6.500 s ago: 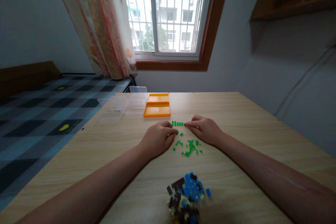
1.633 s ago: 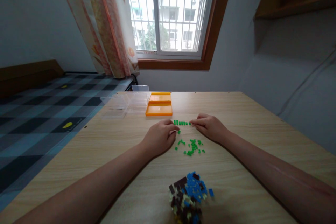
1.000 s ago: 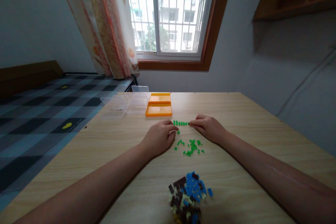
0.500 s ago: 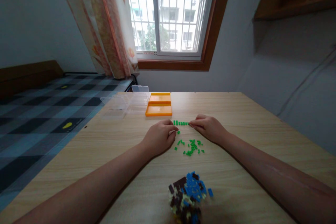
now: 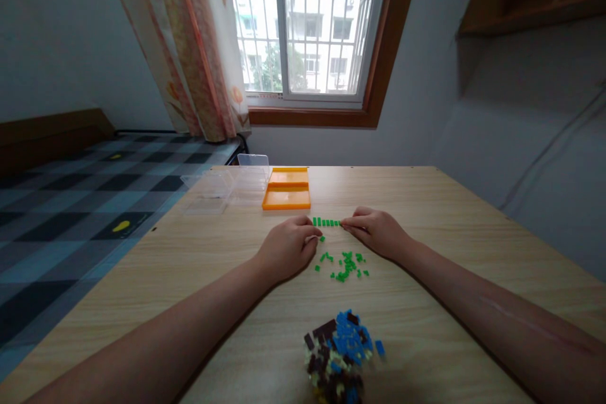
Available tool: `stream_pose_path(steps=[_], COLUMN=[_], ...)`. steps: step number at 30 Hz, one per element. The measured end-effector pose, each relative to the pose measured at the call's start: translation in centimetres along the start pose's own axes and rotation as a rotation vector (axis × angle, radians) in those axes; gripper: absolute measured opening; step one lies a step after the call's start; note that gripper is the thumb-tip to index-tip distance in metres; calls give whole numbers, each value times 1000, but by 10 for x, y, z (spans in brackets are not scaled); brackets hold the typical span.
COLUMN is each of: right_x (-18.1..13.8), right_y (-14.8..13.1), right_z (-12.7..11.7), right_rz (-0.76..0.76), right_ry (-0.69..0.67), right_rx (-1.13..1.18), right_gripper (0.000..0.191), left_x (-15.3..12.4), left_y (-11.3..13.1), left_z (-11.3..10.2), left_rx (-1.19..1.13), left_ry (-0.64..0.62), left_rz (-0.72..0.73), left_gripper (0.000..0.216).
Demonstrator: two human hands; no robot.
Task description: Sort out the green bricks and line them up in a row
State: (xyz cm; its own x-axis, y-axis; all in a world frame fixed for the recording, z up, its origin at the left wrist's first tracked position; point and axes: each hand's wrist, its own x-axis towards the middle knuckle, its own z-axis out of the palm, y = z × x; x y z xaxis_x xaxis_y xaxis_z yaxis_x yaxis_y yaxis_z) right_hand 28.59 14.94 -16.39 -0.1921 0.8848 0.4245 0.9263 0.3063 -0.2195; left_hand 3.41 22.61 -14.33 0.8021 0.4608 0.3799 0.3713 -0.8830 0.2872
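Note:
A short row of small green bricks (image 5: 326, 222) lies on the wooden table (image 5: 426, 202) between my two hands. My left hand (image 5: 288, 247) rests curled at the row's left end, fingertips pinched by a single green brick (image 5: 322, 238). My right hand (image 5: 376, 231) has its fingers pinched together at the row's right end, touching the last brick. A loose scatter of green bricks (image 5: 345, 265) lies just in front of the row. Nearer to me stands a built lump of blue, brown and cream bricks (image 5: 337, 353).
An orange tray (image 5: 286, 189) sits at the table's far side, with clear plastic lids or boxes (image 5: 222, 188) to its left. A single blue brick (image 5: 379, 347) lies beside the lump. A bed with a checked cover (image 5: 71, 208) is on the left, below a window and curtain.
The green row has grown longer to the right since the earliest frame, and my right hand has shifted right with its end. Over the last second nothing has visibly moved.

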Motion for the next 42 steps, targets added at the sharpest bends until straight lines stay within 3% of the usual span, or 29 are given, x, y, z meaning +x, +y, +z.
stream_pose_path(steps=[42], right_x=[2], right_y=[0], right_z=[-1], right_rz=[5], right_ry=[-19], right_rx=[42], right_gripper=[22], left_x=[1], left_y=[-1], left_z=[0], left_rx=[8], left_ry=[-8], left_rz=[22], left_gripper=[21])
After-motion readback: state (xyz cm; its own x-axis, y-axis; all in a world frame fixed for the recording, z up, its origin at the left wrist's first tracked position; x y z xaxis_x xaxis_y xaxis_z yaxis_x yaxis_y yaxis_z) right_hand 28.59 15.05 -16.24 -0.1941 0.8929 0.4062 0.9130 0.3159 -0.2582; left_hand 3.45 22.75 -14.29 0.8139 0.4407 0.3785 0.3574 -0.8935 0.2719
